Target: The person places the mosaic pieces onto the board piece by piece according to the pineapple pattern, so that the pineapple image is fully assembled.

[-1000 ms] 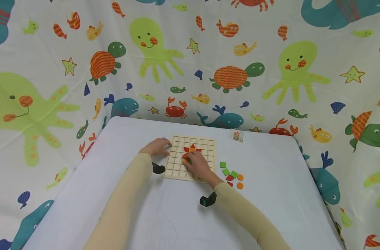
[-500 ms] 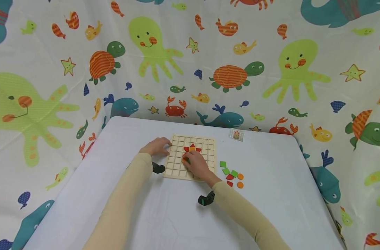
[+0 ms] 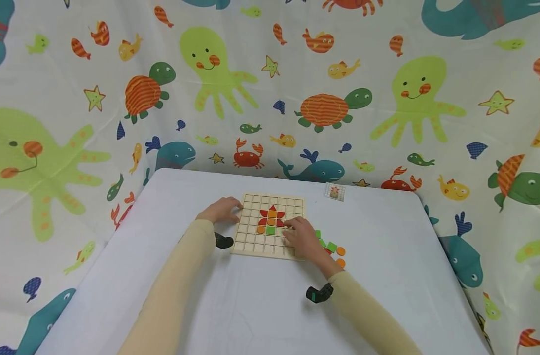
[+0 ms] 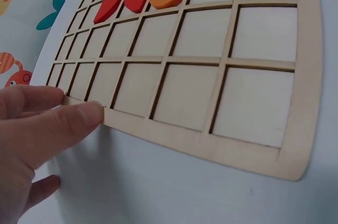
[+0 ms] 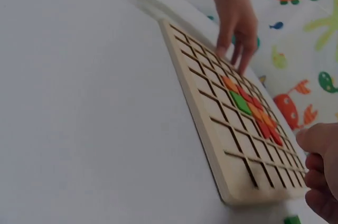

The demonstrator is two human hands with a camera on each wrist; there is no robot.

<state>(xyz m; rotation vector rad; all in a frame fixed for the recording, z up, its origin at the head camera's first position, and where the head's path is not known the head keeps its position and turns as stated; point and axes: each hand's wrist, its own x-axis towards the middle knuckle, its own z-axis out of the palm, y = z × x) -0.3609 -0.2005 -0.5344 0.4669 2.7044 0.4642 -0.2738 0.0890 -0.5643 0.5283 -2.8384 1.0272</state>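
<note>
A square wooden grid board (image 3: 252, 245) lies on the white table. In its middle cells sit several red pieces, an orange square (image 3: 272, 214), a green square (image 3: 270, 230) and an orange disc (image 3: 261, 230). At the board's left edge, my left hand (image 3: 221, 209) rests its thumb and a finger on the rim; the left wrist view shows the thumb (image 4: 79, 121) there. Above the board's right part is my right hand (image 3: 304, 239), fingers loosely bent. Nothing shows between those fingers in the right wrist view, though part of the hand (image 5: 322, 171) is cut off.
Loose pieces lie right of the board: green squares (image 3: 332, 247), orange discs (image 3: 341, 251) and some red, partly hidden by my right hand. A small printed card (image 3: 335, 192) lies beyond the board's right corner. A sea-animal curtain (image 3: 270, 98) hangs behind the table.
My right hand has let go of the orange disc, which now lies in a cell left of the green square. It has moved right across the board. My left hand stays at the edge.
</note>
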